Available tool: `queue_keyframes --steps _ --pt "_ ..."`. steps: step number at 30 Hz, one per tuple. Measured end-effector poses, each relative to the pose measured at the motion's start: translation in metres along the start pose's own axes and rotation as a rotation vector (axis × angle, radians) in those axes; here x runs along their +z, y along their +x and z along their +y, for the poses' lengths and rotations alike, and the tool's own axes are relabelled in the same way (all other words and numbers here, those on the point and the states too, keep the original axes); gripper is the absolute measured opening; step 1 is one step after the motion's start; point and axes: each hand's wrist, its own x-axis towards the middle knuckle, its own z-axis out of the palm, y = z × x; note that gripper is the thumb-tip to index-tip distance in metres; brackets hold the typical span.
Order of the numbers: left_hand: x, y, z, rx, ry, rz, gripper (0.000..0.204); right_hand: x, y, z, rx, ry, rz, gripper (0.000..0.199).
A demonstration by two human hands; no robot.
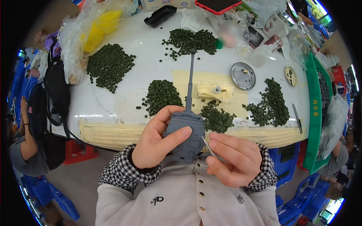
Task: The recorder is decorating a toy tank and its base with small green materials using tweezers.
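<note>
My left hand (156, 141) grips a grey plastic model tank turret (186, 132) close to my chest; its long thin barrel (191, 79) points away over the white table (124, 101). My right hand (233, 158) holds thin metal tweezers (211, 150), their tip touching the turret's right side. Piles of small dark green round parts (163, 95) lie on the table just beyond the turret.
More green piles lie at the left (109, 66), back (190, 40) and right (269, 103). A round metal lid (243, 76), a small dish (290, 76), a red phone (217, 5), a black case (160, 16), plastic bags (90, 34) and loose tweezers (297, 118) sit around. Another person sits at the left (26, 150).
</note>
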Motion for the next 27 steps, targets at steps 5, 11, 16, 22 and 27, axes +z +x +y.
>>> queue_keyframes --steps 5,11,16,22,27 --pt "0.004 0.004 -0.014 -0.001 -0.114 0.037 0.037 0.008 -0.005 -0.001 -0.041 -0.048 -0.031 0.010" --pt "0.007 0.002 -0.013 0.011 -0.081 -0.006 0.038 0.009 -0.008 0.001 -0.069 -0.099 -0.076 0.012" --pt "0.006 0.004 -0.009 -0.046 -0.132 0.012 0.038 0.003 -0.007 0.003 -0.124 -0.111 -0.143 0.013" --pt "0.005 0.003 -0.010 -0.032 -0.078 0.004 0.041 0.001 -0.004 0.007 -0.176 -0.129 -0.193 0.012" --pt "0.002 0.004 -0.010 -0.052 -0.079 -0.013 0.042 0.001 -0.005 0.007 -0.180 -0.114 -0.217 0.012"
